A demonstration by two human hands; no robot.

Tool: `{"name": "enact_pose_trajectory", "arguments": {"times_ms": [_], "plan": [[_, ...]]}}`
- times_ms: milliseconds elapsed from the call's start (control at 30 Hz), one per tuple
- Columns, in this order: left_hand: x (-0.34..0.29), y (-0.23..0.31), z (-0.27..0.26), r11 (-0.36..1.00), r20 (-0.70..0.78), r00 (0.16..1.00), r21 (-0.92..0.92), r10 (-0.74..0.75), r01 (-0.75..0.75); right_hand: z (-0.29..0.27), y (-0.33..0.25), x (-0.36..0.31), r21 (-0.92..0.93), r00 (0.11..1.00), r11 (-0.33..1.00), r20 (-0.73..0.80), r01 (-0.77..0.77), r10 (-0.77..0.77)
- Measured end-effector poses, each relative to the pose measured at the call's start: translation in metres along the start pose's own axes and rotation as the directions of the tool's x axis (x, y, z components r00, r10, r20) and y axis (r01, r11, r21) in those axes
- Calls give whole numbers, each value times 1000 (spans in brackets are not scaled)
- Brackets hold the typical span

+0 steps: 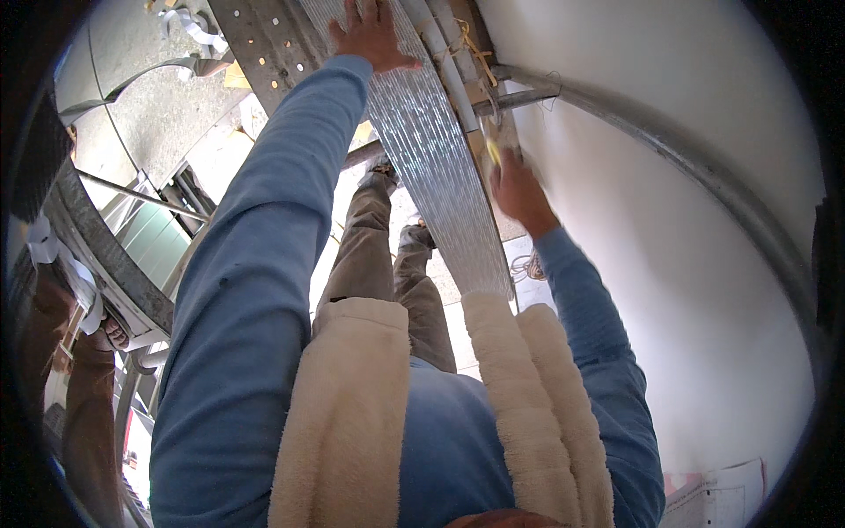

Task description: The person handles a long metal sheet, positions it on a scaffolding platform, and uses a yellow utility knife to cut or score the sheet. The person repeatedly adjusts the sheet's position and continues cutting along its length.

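My left hand [374, 40] lies with its fingers spread on a long, shiny, ribbed silver strip [431, 158], which runs from the top of the view down toward my body. On the strip's right side, close to the white wall, my right hand [525, 194] is closed around a tool with a yellow handle [493, 151]. The tool's far end is blurred, so I cannot tell its exact kind. Just beyond that hand, a yellow tie [473, 48] hangs at the edge of the boards beside the strip.
A grey metal pipe [651, 141] curves along the white wall [695, 290] at the right. A dark plank with holes [264, 44] adjoins the strip. Farther down at the left are a person's legs [92, 396], a curved metal bar [114, 246] and scattered scraps [198, 33].
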State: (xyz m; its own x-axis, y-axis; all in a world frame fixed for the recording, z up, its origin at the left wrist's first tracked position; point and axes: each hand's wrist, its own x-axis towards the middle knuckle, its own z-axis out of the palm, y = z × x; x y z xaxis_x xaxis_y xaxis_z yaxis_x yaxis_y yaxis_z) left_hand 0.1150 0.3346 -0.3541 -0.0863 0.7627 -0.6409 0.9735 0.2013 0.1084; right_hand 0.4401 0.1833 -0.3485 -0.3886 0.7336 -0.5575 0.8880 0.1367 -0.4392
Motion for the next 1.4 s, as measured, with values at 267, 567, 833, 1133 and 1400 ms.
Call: {"name": "enact_pose_trajectory", "arguments": {"times_ms": [267, 567, 833, 1133, 1400], "plan": [[2, -2, 6, 998, -30, 1000, -60, -4, 2, -13, -92, 187, 90, 992, 992, -104, 84, -75], [7, -2, 14, 999, -33, 999, -34, 2, -3, 12, -54, 120, 27, 1000, 1000, 14, 5, -5], [4, -1, 6, 999, -34, 999, -32, 0, -1, 6, 7, -56, -38, 993, 993, 43, -108, 109], [10, -3, 12, 999, -32, 999, -32, 15, -16, 23, 2, 48, 481, 937, 849, -141, -217, 319], [18, -21, 54, 993, -413, 904, 11, 112, -118, 46, -3, -17, 804, 909, 461, 221, -375, 353]]}}
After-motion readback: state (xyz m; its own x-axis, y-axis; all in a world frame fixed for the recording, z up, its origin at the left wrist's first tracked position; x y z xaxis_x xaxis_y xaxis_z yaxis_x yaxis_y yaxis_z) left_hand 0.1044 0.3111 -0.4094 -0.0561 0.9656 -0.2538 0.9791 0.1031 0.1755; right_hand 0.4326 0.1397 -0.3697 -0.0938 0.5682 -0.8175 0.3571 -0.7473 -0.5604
